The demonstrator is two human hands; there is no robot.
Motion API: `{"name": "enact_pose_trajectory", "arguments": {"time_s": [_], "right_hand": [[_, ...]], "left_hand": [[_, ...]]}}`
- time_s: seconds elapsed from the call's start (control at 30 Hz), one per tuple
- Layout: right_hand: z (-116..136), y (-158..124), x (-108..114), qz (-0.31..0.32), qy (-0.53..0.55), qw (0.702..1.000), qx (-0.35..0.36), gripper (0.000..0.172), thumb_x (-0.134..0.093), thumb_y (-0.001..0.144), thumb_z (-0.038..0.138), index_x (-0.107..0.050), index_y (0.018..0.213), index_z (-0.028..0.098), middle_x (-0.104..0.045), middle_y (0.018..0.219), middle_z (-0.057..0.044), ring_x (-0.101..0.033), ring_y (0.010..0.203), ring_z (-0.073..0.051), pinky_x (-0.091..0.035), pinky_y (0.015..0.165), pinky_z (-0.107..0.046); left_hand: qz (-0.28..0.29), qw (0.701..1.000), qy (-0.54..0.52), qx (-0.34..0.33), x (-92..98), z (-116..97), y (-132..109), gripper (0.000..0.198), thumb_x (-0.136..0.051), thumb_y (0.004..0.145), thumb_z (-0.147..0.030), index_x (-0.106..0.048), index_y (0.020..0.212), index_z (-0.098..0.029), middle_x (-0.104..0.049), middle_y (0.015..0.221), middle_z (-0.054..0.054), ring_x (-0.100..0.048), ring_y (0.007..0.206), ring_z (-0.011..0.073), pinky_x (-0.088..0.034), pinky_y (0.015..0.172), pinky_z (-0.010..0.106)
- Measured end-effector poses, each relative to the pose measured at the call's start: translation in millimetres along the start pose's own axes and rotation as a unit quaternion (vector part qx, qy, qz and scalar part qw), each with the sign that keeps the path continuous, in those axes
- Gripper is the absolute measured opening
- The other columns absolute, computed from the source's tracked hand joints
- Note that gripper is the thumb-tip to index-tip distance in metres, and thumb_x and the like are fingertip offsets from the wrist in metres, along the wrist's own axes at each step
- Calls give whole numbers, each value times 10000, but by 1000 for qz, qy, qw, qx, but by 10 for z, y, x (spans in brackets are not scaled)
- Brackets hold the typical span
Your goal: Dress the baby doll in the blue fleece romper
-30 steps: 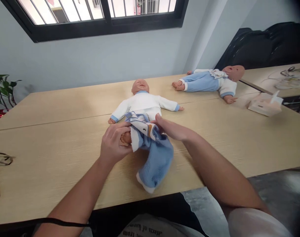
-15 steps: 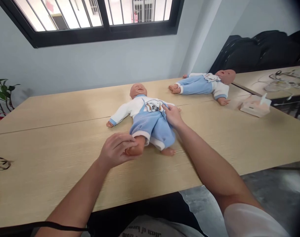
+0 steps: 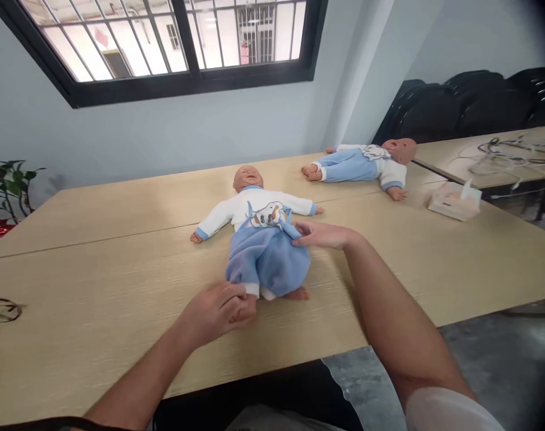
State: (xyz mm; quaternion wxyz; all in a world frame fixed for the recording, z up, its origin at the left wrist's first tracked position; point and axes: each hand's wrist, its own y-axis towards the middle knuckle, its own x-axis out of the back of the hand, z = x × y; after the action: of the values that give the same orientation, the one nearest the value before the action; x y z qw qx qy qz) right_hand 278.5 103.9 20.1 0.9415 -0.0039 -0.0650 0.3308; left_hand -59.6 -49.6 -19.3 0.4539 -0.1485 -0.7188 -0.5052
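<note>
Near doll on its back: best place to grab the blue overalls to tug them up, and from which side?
Probably the bib edge of the blue overalls, coming from the doll's side where the right hand pinches it: loose fabric bunches there. The left hand steadies a foot at the table edge.

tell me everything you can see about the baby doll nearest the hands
The bald plastic-looking baby doll lies face up on the light wooden table, arms spread. It wears a white long-sleeved top with blue cuffs and fleecy blue dungarees with a printed bib. The left hand grips one bare foot; the right hand pinches the dungarees at the doll's side.
</note>
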Motion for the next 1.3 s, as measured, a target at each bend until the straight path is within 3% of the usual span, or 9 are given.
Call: {"name": "enact_pose_trajectory", "arguments": {"time_s": [0.3,0.53,0.63,0.77,0.87,0.93,1.07,1.2,1.3], "right_hand": [[20,39,-354,-8,262,965,30,451,-908,652,396,-702,996,192,-738,917,-30,-689,801,-181,-567,744,-292],[46,74,-293,-85,173,980,42,422,-879,742,385,-685,1070,205,-695,953,2,-626,802,-136,-493,729,-239],[21,101,-266,-124,142,981,45,359,-871,743,398,-671,967,201,-652,872,27,-568,742,-127,-446,684,-234],[36,102,-334,-129,245,957,82,312,-849,753,381,-614,876,215,-604,815,45,-549,716,-123,-440,676,-231],[96,80,-419,-105,305,941,105,281,-810,759,322,-618,939,222,-645,892,20,-596,793,-146,-479,741,-252],[146,54,-468,-101,320,935,118,252,-767,784,340,-609,941,221,-649,879,6,-603,799,-163,-487,742,-266],[225,-18,-509,-76,303,943,119,255,-734,795,387,-587,902,208,-580,743,10,-537,663,-159,-432,621,-259],[227,-41,-443,-42,279,953,113,332,-742,771,416,-582,980,214,-532,713,29,-477,604,-146,-380,582,-253],[176,2,-353,-79,237,961,123,305,-696,824,454,-588,978,213,-414,675,53,-389,580,-129,-334,564,-247]], "left_hand": [[1,991,-94,94,-85,-473,-456,106,-606,992,-298,-512,995,-251,-721,974,50,-759,817,193,-651,646,311],[38,987,-95,121,-104,-594,-489,128,-640,966,-233,-562,1066,-250,-736,1048,57,-760,887,208,-651,699,342],[65,987,-110,101,-15,-572,-455,208,-688,952,-402,-593,1043,-242,-743,1056,60,-750,893,224,-640,717,358],[19,986,-138,96,99,-328,-249,181,-574,1013,-404,-630,1037,-234,-725,1001,57,-706,851,194,-581,706,326],[-69,961,-121,237,22,16,169,80,-574,1006,-285,-623,1029,-226,-689,955,46,-671,856,185,-553,768,330],[-75,931,-147,327,-112,269,540,432,-673,947,-421,-567,1308,-208,-651,1258,128,-649,1141,264,-545,957,420],[38,885,-335,320,-335,648,1193,1146,-885,696,-547,-297,1607,-173,-336,1655,212,-419,1471,382,-393,1183,499],[194,814,-477,269,-290,810,1415,773,-880,713,-521,-646,1357,-163,-673,1374,139,-622,1233,336,-483,1056,434],[189,777,-518,304,-220,891,1339,462,-833,781,-483,-762,1087,-146,-780,1071,81,-689,956,244,-518,883,343]]}}
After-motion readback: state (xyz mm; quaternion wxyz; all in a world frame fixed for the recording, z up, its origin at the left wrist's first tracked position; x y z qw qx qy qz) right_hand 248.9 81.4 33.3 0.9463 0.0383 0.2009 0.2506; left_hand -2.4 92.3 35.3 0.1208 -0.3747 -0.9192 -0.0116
